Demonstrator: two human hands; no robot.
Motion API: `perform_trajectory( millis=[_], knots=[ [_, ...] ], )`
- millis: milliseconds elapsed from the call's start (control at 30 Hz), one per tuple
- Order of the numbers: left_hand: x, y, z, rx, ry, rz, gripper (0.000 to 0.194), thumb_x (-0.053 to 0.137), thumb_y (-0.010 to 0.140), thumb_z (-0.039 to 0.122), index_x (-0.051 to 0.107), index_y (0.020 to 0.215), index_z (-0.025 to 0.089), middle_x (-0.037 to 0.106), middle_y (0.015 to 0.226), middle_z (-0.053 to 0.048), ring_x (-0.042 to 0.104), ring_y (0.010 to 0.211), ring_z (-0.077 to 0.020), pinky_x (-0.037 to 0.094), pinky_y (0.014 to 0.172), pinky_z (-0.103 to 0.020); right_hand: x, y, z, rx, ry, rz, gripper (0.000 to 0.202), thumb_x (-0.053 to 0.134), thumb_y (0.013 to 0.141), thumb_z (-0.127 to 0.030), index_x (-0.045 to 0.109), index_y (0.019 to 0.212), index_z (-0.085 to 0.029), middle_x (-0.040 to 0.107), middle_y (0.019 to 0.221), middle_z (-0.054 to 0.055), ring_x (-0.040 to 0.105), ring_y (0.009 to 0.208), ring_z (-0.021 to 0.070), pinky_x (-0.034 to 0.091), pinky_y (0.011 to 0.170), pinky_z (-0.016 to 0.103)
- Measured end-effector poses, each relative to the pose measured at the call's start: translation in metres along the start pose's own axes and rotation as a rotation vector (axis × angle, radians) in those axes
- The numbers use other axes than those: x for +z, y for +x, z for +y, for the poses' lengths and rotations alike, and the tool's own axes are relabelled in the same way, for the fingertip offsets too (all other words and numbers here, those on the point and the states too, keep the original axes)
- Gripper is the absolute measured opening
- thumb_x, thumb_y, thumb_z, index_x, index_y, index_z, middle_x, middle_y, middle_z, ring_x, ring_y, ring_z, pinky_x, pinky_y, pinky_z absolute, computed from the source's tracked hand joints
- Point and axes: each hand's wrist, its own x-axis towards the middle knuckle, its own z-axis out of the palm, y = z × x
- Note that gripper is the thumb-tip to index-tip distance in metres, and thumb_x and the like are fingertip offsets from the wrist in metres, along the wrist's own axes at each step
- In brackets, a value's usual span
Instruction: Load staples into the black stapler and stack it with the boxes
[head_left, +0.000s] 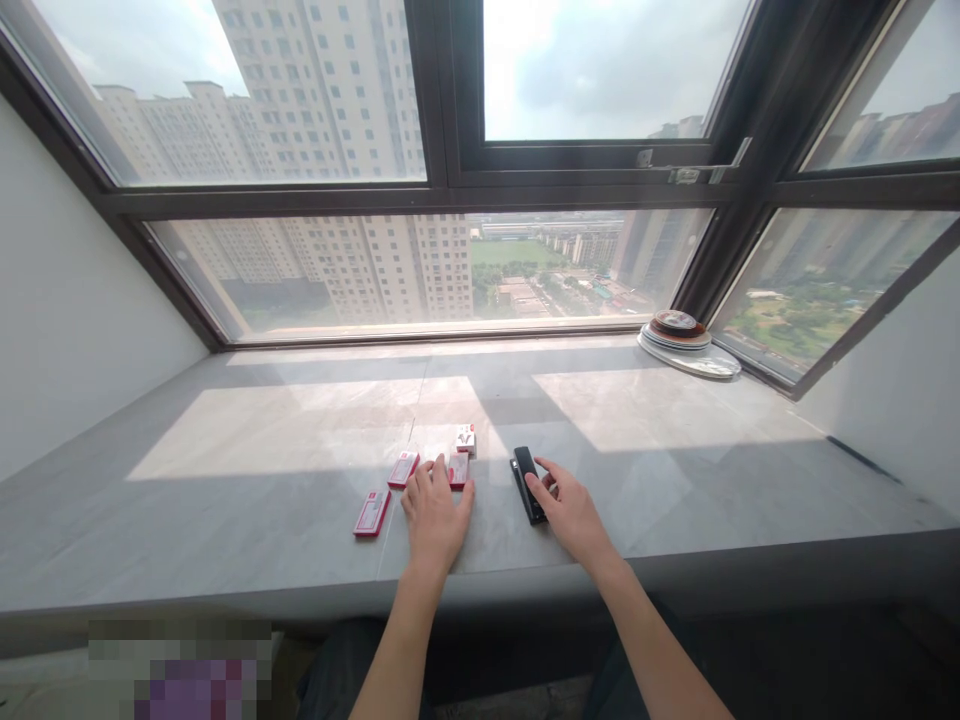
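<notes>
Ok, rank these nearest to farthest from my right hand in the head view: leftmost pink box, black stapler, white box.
1. Black stapler: at the right hand's fingertips.
2. White box: left of the stapler, farther back.
3. Leftmost pink box: past the left hand.

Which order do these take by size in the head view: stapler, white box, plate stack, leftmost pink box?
Largest to smallest, as they look:
1. plate stack, though farther back
2. stapler, partly covered by the right hand
3. leftmost pink box
4. white box
</notes>
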Motion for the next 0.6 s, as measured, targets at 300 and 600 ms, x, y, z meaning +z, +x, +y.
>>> perform_trajectory(
  millis=[300, 600],
  knots=[
    [-0.028, -0.026, -0.007, 0.385, -0.231, -0.250, 0.043, 0.064, 0.087, 0.030, 0.061, 0.130, 0.035, 0.048, 0.148, -0.003, 0.044, 0.135, -0.0299, 0.037, 0.114, -0.050, -0.011, 0.015, -0.019, -0.195, -0.050, -0.089, 0.038, 0.050, 0.095, -0.034, 0.069, 0.128, -0.026, 0.064, 0.125, 0.008, 0.061, 0.115, 0.0238, 0.048, 0.098, 0.035],
    [-0.043, -0.034, -0.023, 0.459, -0.241, -0.307, 0.052, 0.064, 0.091, 0.036, 0.053, 0.142, 0.035, 0.050, 0.150, -0.005, 0.043, 0.138, -0.0301, 0.036, 0.117, -0.051, 0.050, 0.013, -0.062, -0.251, -0.087, -0.166, 0.033, 0.070, 0.084, -0.050, 0.068, 0.106, -0.026, 0.070, 0.105, 0.002, 0.064, 0.103, 0.0240, 0.008, 0.119, 0.062]
  ],
)
